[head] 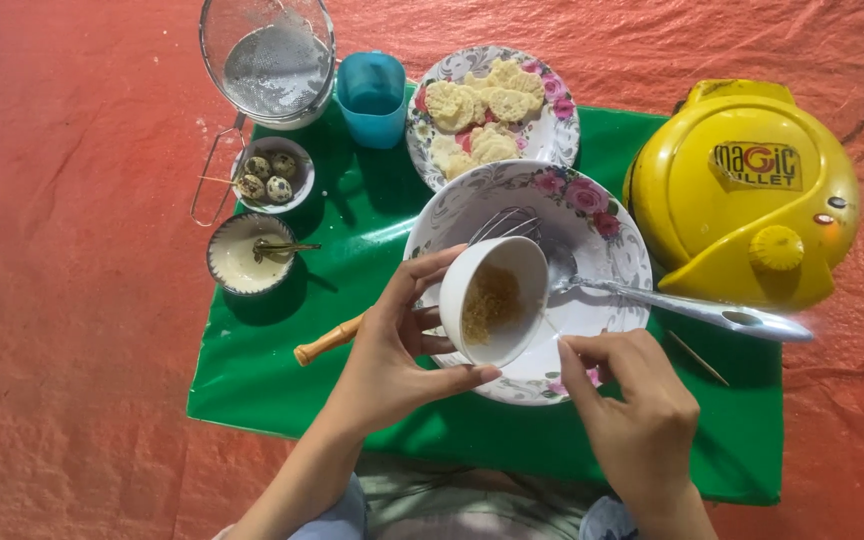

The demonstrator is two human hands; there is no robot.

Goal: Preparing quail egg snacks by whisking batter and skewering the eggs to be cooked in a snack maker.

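Right now the left hand (pixel 392 350) wraps its fingers around a small white cup (pixel 493 300), tipped over the big floral bowl (pixel 592 215); brownish granules remain inside, so emptying looks part done. Right hand (pixel 637 405) pinches the bowl's near rim. Whisk (pixel 502 225) and spoon (pixel 652 300) rest in the bowl, seemingly unused.

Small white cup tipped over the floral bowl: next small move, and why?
Probably tip the small white cup a little steeper. The left hand holds it tilted over the large floral bowl, yet the yellowish granules sit inside the cup. The right hand rests at the bowl's near rim, seemingly steadying it.
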